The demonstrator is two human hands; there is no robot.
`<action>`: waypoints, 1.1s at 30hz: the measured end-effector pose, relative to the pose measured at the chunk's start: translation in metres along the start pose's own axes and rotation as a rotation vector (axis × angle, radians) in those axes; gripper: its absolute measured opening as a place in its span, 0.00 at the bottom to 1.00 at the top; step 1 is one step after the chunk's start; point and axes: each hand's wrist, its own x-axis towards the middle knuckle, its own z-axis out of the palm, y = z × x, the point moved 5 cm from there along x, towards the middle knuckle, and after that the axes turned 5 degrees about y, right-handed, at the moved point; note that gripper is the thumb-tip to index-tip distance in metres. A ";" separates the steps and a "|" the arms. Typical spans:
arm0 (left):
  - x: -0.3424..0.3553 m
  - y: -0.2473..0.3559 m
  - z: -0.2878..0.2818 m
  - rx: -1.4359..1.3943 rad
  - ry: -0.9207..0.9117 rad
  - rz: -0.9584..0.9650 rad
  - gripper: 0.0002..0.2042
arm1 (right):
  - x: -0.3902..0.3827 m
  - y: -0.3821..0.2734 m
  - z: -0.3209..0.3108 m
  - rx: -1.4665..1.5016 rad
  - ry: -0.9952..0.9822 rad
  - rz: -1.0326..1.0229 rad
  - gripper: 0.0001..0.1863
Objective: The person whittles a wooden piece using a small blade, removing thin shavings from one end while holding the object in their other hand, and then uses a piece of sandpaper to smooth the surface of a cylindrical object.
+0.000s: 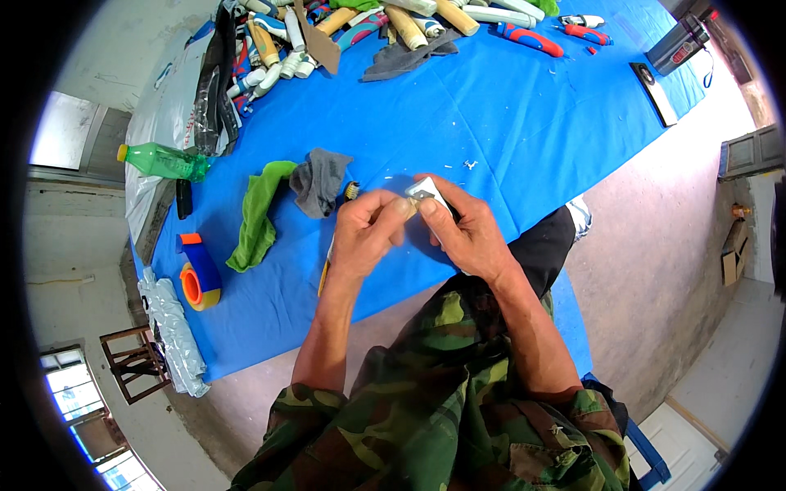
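Where the hands meet: a small white piece (418,186), gripped above the near part of the table, between the person's two hands.
White piece: pale, smooth-looking and narrow, with rounded corners and a grey part (422,195) at the end by the thumbs; the fingers cover much of it, so its full outline cannot be told.
Right hand (475,236): thumb and fingers pinch the white piece from both sides.
Left hand (365,231): thumb and forefinger come close together at the grey part, slightly blurred — whether they clasp anything, I cannot tell.
Tablecloth (458,123): bright blue, creased, dotted with white scraps (470,165).
Cloths: one green and fuzzy (260,217), lying in a long fold; one grey and crumpled (319,182), touching it.
Brush (352,191): bristled, just beside the grey cloth; a thin yellow stick (324,274) is partly hidden behind the left wrist.
Tape dispenser (205,266): blue with an orange roll core, near the left edge.
Bottle (168,161): clear green plastic, yellow cap, on its side.
Heap (278,49): white, beige and red-blue casings jumbled at the far side — a brown cardboard strip (319,42) partly blocks them.
Far right: red-and-blue handles (530,39) and a dark tumbler (678,45).
Sleeves (307,401): camouflage fabric.
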 end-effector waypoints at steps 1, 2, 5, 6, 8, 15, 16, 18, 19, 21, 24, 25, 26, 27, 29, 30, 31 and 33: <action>0.001 0.001 -0.001 0.005 0.007 0.003 0.13 | 0.000 0.000 0.000 0.004 0.001 0.022 0.26; 0.001 0.001 -0.002 0.005 0.009 0.005 0.13 | 0.000 0.000 0.001 0.004 0.000 0.020 0.26; 0.000 0.000 -0.002 0.011 -0.017 -0.001 0.13 | -0.001 0.000 0.000 -0.041 0.028 -0.042 0.26; 0.000 -0.001 -0.001 0.019 -0.018 0.005 0.13 | -0.002 0.000 0.000 -0.055 0.030 -0.047 0.25; -0.002 -0.001 0.001 0.025 -0.020 0.008 0.13 | -0.003 0.000 -0.002 -0.071 0.034 -0.050 0.25; -0.001 -0.001 0.002 0.013 -0.021 -0.005 0.13 | -0.002 0.004 -0.001 -0.045 0.012 -0.029 0.26; -0.001 0.000 0.002 0.010 -0.019 0.001 0.13 | -0.002 0.005 0.000 -0.032 0.013 -0.031 0.26; -0.001 -0.001 0.001 -0.003 -0.026 -0.008 0.13 | -0.002 0.004 0.000 -0.030 0.012 -0.037 0.26; -0.002 -0.002 0.002 -0.017 -0.034 -0.016 0.13 | -0.002 0.004 0.000 -0.030 0.012 -0.044 0.26; -0.001 0.000 0.002 -0.015 -0.038 -0.017 0.13 | -0.003 0.002 -0.001 -0.023 0.022 -0.056 0.26; -0.003 0.000 0.002 -0.011 -0.023 -0.021 0.12 | -0.003 0.001 -0.001 -0.013 0.039 -0.031 0.24; -0.004 0.000 0.001 -0.008 -0.003 -0.021 0.12 | -0.004 0.001 -0.001 -0.008 0.046 0.003 0.21; -0.004 0.000 0.001 -0.007 -0.002 -0.021 0.12 | -0.003 0.000 0.000 -0.007 0.045 0.002 0.21; -0.004 0.000 0.000 0.004 0.004 0.001 0.12 | -0.003 -0.003 0.001 0.007 0.056 -0.007 0.21; -0.003 0.002 0.000 0.014 0.011 0.023 0.12 | -0.003 -0.004 0.001 0.019 0.066 -0.018 0.21; -0.003 0.005 0.001 0.005 0.015 0.021 0.12 | -0.003 -0.003 0.000 0.012 0.072 -0.010 0.21; -0.003 0.006 0.001 -0.004 0.018 0.019 0.12 | -0.003 -0.003 0.000 0.005 0.079 -0.002 0.21; -0.002 0.008 0.002 -0.002 0.017 0.016 0.12 | -0.003 -0.001 -0.001 0.007 0.085 0.010 0.21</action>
